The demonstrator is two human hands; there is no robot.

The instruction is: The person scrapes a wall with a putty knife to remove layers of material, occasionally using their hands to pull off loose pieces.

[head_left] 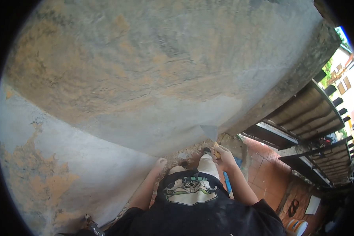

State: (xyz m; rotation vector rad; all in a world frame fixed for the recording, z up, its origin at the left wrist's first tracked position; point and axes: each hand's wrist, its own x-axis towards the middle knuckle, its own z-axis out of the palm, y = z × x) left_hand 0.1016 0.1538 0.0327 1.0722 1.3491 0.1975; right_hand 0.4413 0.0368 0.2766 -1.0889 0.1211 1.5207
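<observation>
My right hand (223, 154) is closed round the yellowish handle of a scraper. The scraper's wide grey blade (209, 131) points up toward the lower edge of the wall (157, 114); whether it touches the wall I cannot tell. The wall has patchy grey and tan plaster. My left hand (160, 163), small and blurred, hangs beside the lower wall corner, and its fingers are too unclear to make out.
Debris (188, 151) lies along the wall's foot. To the right are reddish floor tiles (263, 173), a metal gate (310, 114), dark sandals (293, 207) and a white-and-orange bucket (297, 227). A blue item (227, 183) is beside my leg.
</observation>
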